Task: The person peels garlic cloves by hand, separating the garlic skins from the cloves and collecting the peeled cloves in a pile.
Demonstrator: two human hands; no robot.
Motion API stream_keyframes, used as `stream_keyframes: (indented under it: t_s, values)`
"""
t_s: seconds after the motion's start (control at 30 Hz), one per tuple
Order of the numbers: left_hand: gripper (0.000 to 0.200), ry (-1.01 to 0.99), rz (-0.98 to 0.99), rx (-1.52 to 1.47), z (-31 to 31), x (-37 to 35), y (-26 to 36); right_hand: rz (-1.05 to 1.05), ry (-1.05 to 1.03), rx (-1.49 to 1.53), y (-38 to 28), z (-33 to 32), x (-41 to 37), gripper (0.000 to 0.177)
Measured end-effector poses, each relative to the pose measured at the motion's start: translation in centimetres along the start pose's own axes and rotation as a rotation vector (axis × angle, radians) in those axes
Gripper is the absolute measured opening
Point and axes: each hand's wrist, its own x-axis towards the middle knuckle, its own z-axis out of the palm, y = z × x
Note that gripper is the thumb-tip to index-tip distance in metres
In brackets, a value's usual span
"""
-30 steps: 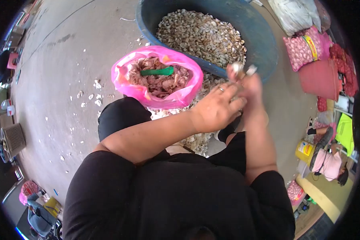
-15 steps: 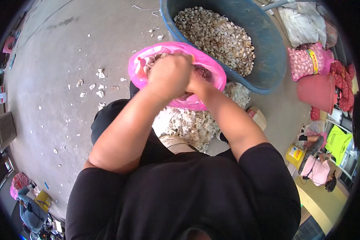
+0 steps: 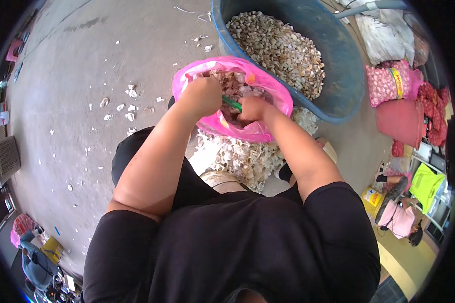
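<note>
Green handle (image 3: pixel 232 103) lies between left hand (image 3: pixel 202 96) and right hand (image 3: pixel 253 108), fingers curled.

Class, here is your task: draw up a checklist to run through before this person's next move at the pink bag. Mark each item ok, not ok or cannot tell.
1. Both hands at the pink bag: ok. The left hand and right hand are in its mouth.
2. Green tool within reach: ok. It shows between the hands.
3. Which hand grips the tool: cannot tell. The fingers are hidden.
4. Bag mouth open: ok.
5. Blue tub close by with room: ok. The cloves lie below its rim.
6. Floor clear beside the bag: not ok. A pile of skins lies against it.
</note>
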Motion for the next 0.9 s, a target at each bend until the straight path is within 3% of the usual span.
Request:
stream_keyframes:
  t_s: [0.13,0.27,0.3,0.4,0.43,0.53,0.57,0.67,0.7,0.8,0.9]
  values:
    - [0.020,-0.033,-0.095,-0.159,0.5,0.6,0.8,-0.038,0.005,0.008,-0.5,0.6,-0.7,0.036]
    - [0.027,-0.176,-0.132,-0.245,0.6,0.4,1.5,-0.153,-0.022,0.548,2.7,0.7,1.7,0.033]
    - [0.029,-0.227,-0.151,-0.284,0.3,0.5,1.8,-0.140,0.058,0.694,1.1,-1.5,-0.7,0.033]
    - [0.034,-0.302,-0.160,-1.165,0.9,0.2,2.6,0.007,0.013,1.326,-1.6,-4.3,-5.3,0.035]
    - [0.036,-0.208,-0.100,-1.056,2.3,1.2,2.2,0.003,0.049,1.339,-1.4,-3.9,-5.0,0.031]
    - [0.035,-0.169,-0.133,-1.280,2.8,1.4,2.2,-0.133,0.134,1.295,0.0,-2.9,-4.7,0.032]
    - [0.033,-0.139,-0.174,-1.200,2.0,1.2,2.4,-0.185,0.242,1.230,0.6,-2.0,-4.1,0.031]
    - [0.033,-0.009,-0.289,-0.893,1.8,1.3,1.3,-0.082,0.499,0.620,0.0,-3.4,-6.7,0.028]
    - [0.036,-0.062,-0.426,-0.995,-0.1,0.5,2.0,-0.117,0.588,0.572,0.4,-2.4,-6.5,0.027]
    - [0.042,0.025,-0.532,-1.423,-0.9,0.1,2.0,-0.099,0.716,0.447,0.4,-0.4,-6.9,0.028]
    - [0.043,0.029,-0.516,-1.729,0.0,0.8,1.2,-0.061,0.771,0.676,-0.7,-0.2,-7.7,0.028]
